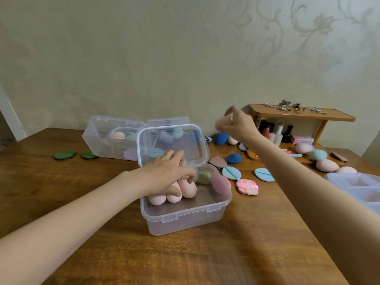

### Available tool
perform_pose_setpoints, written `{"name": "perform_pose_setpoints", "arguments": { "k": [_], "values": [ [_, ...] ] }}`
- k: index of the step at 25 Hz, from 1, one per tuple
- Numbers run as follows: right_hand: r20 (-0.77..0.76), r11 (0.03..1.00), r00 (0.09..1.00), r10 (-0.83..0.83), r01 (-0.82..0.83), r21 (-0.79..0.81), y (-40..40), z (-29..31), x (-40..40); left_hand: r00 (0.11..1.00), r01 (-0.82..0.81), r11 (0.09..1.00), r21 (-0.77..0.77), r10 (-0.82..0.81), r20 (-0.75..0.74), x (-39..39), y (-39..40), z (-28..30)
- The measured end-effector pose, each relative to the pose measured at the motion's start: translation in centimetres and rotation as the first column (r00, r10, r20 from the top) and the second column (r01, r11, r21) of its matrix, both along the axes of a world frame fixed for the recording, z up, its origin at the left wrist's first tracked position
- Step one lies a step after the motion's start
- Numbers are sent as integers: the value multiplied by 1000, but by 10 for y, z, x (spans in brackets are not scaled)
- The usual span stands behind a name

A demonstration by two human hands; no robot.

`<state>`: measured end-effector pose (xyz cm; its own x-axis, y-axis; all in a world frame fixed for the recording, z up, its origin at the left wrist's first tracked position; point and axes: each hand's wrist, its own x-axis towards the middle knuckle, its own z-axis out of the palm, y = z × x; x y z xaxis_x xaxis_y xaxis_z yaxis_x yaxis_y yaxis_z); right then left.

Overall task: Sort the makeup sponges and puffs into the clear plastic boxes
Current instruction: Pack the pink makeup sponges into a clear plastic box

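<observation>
Head view, near to far. Front clear box (185, 214) sits on the tabletop (185, 260), lid (172, 145) hinged up and open. Left hand (168, 173) reaches into it, grip pinching one of the peach sponges (157, 199); three peach teardrop sponges visible in a row there. Also inside: a pink round puff (221, 185) standing against the right wall, and a yellow-green piece (203, 177) behind it, shape unclear.

Right hand (236, 122) is raised above the loose pile, grip clenched round a peach sponge (223, 121), only partly visible between the fingers.

Still loose on the tabletop: one patterned pink square puff (247, 187), two teal teardrop puffs (231, 173) with bands, one brown puff (218, 161), two dark blue sponges (234, 158), two green flat puffs (65, 154) at far left. By the wooden shelf (302, 114): about three or four peach sponges and one mint sponge (316, 154), count uncertain as they overlap.

Second clear box (111, 138) behind, open, holds at least a peach, a green and a lilac piece; more seen through the front lid, cannot separate them. A divided clear tray (357, 188) at the right edge, contents unclear.

Judgement: roughly halfway. Peach sponges are being grouped in the front box; a dozen or so pieces remain unsorted.
</observation>
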<state>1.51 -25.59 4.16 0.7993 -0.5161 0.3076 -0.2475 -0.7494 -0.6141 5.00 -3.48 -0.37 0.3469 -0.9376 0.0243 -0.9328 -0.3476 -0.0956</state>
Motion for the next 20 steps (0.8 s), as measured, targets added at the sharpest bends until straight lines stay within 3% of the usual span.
{"name": "perform_pose_setpoints", "arguments": {
  "k": [2, 5, 7, 9, 13, 16, 20],
  "values": [
    [-62, 970, 973, 224, -217, 109, 19, 27, -26, 1000, -26, 1000, -14, 26, 3, -5, 3, 0],
    [-355, 876, 802, 480, -458, 150, 50, 42, -59, 998, -62, 998, -22, 63, 23, -12, 8, 0],
    [-569, 837, 693, 442, -547, -16, 67, 29, -66, 996, -84, 996, -34, 84, 4, -15, 11, 0],
    [-705, 761, 644, 297, -605, -233, 80, 7, -66, 996, -84, 996, -40, 84, -6, -18, 13, 1],
    [-690, 709, 718, 93, -534, -460, 92, -27, -55, 995, -50, 999, 8, 49, 90, -23, 13, 5],
    [-567, 691, 820, 73, -452, -564, 93, -35, -50, 992, -28, 999, 38, 23, 127, -21, 12, 7],
    [-560, 626, 827, 53, -464, -626, 95, -34, -52, 987, -22, 995, 102, 5, 159, -16, 6, 12]
  ]
}}
